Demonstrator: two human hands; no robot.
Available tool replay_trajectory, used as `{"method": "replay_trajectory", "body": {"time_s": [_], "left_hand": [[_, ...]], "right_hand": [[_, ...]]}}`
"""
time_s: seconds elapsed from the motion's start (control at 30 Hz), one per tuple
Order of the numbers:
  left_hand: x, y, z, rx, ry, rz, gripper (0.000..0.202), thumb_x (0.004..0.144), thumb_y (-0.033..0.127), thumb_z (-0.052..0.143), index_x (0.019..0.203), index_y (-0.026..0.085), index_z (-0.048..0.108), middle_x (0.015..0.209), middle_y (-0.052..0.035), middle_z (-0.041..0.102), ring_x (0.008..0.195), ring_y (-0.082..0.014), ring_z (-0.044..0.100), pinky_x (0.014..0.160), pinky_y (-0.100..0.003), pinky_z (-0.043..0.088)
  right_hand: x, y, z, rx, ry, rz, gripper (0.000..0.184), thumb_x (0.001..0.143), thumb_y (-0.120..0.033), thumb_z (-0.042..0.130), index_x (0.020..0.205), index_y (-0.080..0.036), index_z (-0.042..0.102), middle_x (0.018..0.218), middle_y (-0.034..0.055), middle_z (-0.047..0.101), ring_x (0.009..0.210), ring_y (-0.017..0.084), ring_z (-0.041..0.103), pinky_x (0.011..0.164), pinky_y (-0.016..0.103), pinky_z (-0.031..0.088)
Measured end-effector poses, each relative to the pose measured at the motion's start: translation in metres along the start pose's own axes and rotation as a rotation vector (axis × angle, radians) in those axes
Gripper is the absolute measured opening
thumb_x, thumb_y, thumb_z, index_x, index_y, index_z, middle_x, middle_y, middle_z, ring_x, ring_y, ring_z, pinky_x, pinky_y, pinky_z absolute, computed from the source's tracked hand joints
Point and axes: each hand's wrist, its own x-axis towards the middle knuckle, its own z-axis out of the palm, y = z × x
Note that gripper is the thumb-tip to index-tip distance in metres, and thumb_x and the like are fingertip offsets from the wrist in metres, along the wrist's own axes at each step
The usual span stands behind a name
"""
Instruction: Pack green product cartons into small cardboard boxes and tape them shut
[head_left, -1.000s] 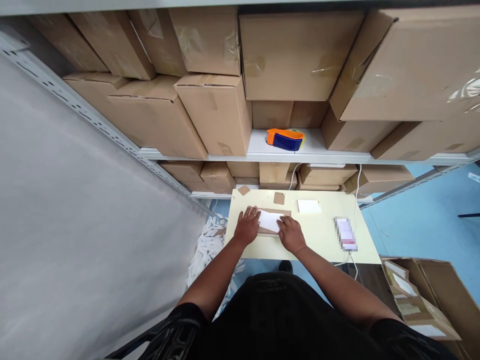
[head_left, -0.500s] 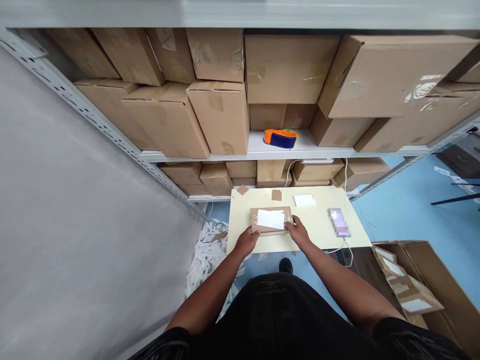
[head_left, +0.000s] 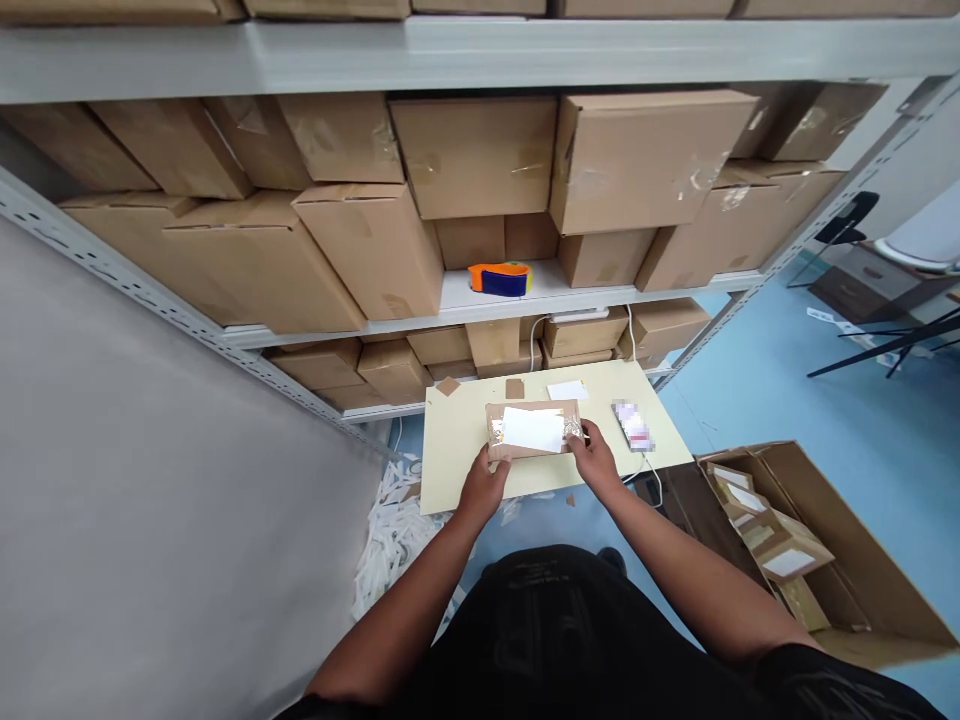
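A small brown cardboard box (head_left: pixel 517 452) with clear tape at both ends is held between my two hands over the pale yellow table (head_left: pixel 450 480). On its top face lies a white label (head_left: pixel 534 429). My left hand (head_left: pixel 484 485) grips the near left corner, thumb on the front edge. At the right end, my right hand (head_left: pixel 592 455) is closed on the box, thumb over the top and fingers along the side. Behind the box lie a stack of white labels (head_left: pixel 568 390) and a small brown cardboard piece (head_left: pixel 514 389). A phone (head_left: pixel 634 427) with a cable rests to the right.
Shelves packed with cardboard boxes (head_left: pixel 472 155) stand behind the table. An orange and blue band (head_left: pixel 501 279) sits on one shelf. To the right on the floor is a large open carton (head_left: pixel 877 560) holding several labelled parcels (head_left: pixel 787 555). White paper strips (head_left: pixel 386 545) litter the floor at left.
The view has turned right, showing more of the large carton and floor. Both hands still hold the box, now raised slightly and nearer the phone.
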Motion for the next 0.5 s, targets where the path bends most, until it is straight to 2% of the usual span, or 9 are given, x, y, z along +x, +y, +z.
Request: {"method": "replay_trajectory", "body": {"time_s": [0.1,0.17,0.4,0.5], "left_hand": [[-0.001,0.027,0.034,0.017,-0.001,0.035,0.052,0.097,0.043,0.055,0.144,0.021,0.053,0.142,-0.0117,0.064,0.129,-0.0291,0.060,0.108,-0.041,0.046],[-0.002,0.045,0.065,0.021,-0.010,0.055,0.052,0.097,0.042,0.055,0.144,0.021,0.054,0.139,-0.0117,0.065,0.128,-0.0290,0.060,0.107,-0.041,0.046],[0.000,0.112,0.205,0.058,-0.119,0.136,0.055,0.097,0.047,0.055,0.146,0.022,0.052,0.141,-0.0118,0.064,0.127,-0.0296,0.061,0.106,-0.043,0.046],[0.003,0.144,0.257,0.080,-0.172,0.172,0.058,0.097,0.046,0.056,0.148,0.021,0.050,0.143,-0.0124,0.063,0.129,-0.0295,0.060,0.108,-0.042,0.046]], "right_hand": [[0.009,0.016,-0.039,0.022,0.034,-0.019,0.047,0.090,-0.053,0.054,0.129,-0.028,0.059,0.124,0.0053,0.071,0.099,0.026,0.069,0.087,0.039,0.052],[0.016,0.030,-0.073,0.036,0.058,-0.023,0.047,0.090,-0.053,0.054,0.129,-0.027,0.060,0.124,0.0061,0.071,0.099,0.027,0.070,0.087,0.039,0.053],[0.045,0.090,-0.220,0.019,0.161,-0.019,0.047,0.090,-0.053,0.054,0.129,-0.027,0.060,0.120,0.0053,0.074,0.097,0.027,0.070,0.085,0.038,0.052],[0.051,0.112,-0.276,0.018,0.224,-0.017,0.049,0.091,-0.053,0.052,0.131,-0.026,0.059,0.123,0.0063,0.073,0.094,0.026,0.069,0.086,0.038,0.052]]}}
